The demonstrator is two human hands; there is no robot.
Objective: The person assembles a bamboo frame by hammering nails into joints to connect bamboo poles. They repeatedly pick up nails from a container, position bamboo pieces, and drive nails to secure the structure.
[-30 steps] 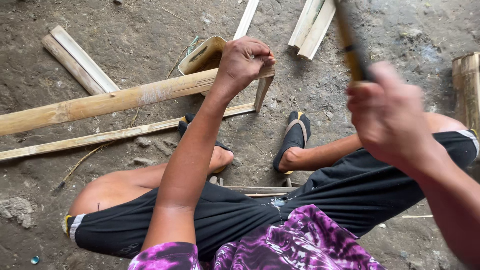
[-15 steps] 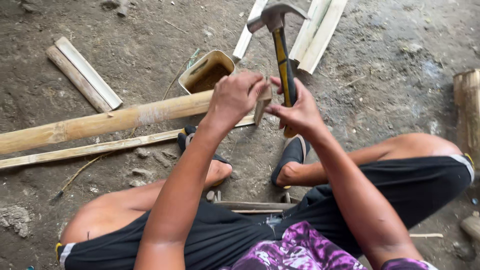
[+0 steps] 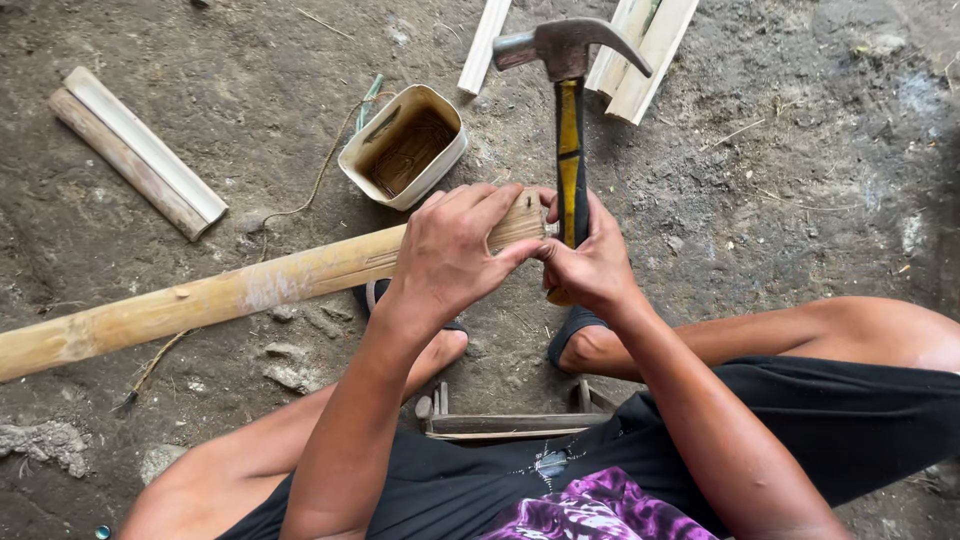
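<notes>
The long bamboo pole (image 3: 230,295) lies across the dirt floor (image 3: 800,180) in front of the seated person, its near end raised between the knees. The left hand (image 3: 450,250) is wrapped over that end, fingers closed around it and thumb side toward the other hand. The right hand (image 3: 590,265) is closed on the lower handle of a claw hammer (image 3: 570,120), whose yellow shaft stands nearly upright just beside the pole end, steel head above it; the fingertips of both hands meet at the pole's tip, possibly pinching something small there, though that is too small to tell.

Just beyond the pole end sits a cut-open plastic tub (image 3: 405,145) with dark, rusty contents. Farther from the pole, on the left, lie two split bamboo pieces (image 3: 135,150); beyond the hammer head lie several pale slats (image 3: 640,50). A sandalled foot (image 3: 575,335) shows under the pole end.

The pole looks stiff, hollow and fairly light for its length, with a smooth rounded skin that could roll or slip; it is likely to split along the grain near the cut end. Holding it close to that end, as the left hand does, seems the steadiest place. The hammer is head-heavy, so a hold low on the shaft suits it.
</notes>
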